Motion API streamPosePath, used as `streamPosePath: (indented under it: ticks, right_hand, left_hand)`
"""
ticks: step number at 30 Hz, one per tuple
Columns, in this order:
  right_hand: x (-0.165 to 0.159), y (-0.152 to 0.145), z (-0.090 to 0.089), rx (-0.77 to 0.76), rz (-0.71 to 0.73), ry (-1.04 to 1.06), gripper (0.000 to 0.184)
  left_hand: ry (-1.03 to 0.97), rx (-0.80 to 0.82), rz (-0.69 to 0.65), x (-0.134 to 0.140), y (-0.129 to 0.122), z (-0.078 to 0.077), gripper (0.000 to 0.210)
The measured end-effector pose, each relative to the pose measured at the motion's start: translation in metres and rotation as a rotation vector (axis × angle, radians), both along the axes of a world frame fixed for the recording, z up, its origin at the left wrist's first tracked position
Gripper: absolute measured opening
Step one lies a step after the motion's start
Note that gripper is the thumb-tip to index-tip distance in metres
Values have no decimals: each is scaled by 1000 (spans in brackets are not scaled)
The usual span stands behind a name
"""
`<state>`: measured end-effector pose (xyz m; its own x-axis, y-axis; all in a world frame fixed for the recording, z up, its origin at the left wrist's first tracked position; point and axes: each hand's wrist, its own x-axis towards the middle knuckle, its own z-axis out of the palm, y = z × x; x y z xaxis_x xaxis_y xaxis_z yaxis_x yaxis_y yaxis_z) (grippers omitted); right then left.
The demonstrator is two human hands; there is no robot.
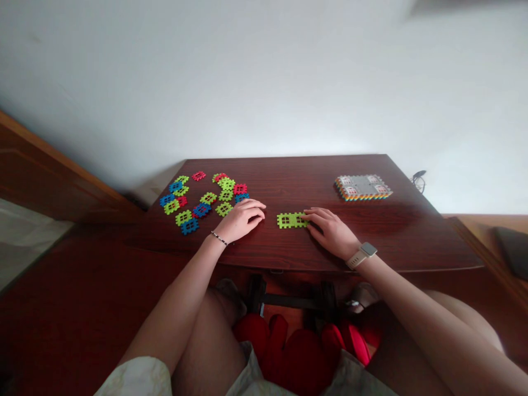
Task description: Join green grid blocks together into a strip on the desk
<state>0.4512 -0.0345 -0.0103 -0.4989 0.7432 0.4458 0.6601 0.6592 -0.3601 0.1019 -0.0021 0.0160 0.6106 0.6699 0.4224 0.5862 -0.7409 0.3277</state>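
Flat on the table lies a strip of green interlocking window tiles (291, 220), its right end under the fingertips of my right hand (330, 231). That hand rests palm down with its fingers stretched out, touching the strip. My left hand (244, 219) is to the left of the strip and apart from it, fingers loosely bent and spread from the thumb. Just behind its knuckles a blue tile (241, 197) is partly hidden. A green tile (224, 209) lies beside the same hand. I see nothing between the left fingers.
Loose green, blue and red tiles, such as a blue one (190, 226) and a red one (198, 175), are scattered over the left of the dark wooden table (289, 176). A stacked block of pale-topped tiles (363, 187) stands at the right rear. The wall (280, 82) closes off the back.
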Motion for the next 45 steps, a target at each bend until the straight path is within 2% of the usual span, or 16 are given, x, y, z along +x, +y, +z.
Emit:
streamPosePath:
  ticks: [8,14,26,34,38,45]
  right_hand:
    - [0,-1,0,1,-4,-10,30]
    - [0,-1,1,-5,8,-11,32]
    - [1,-1,0,-15,8,-22,32]
    - [1,-2,1,-12,4,-26,32]
    - [0,-2,2,-20,1,-27,33]
    - [0,-2,1,-23,-2,-30,34]
  left_hand:
    - [-35,-38,263,-60,3,-6,17]
    - [-41,-66,336,-86,-3,-8,17]
    - [-58,-30,417,-106,-11,-7,15]
    - [-7,2,548,-114,-8,-15,30]
    - [-4,14,552,-114,-6,-21,42]
    - [23,-4,544,-114,-4,-25,46]
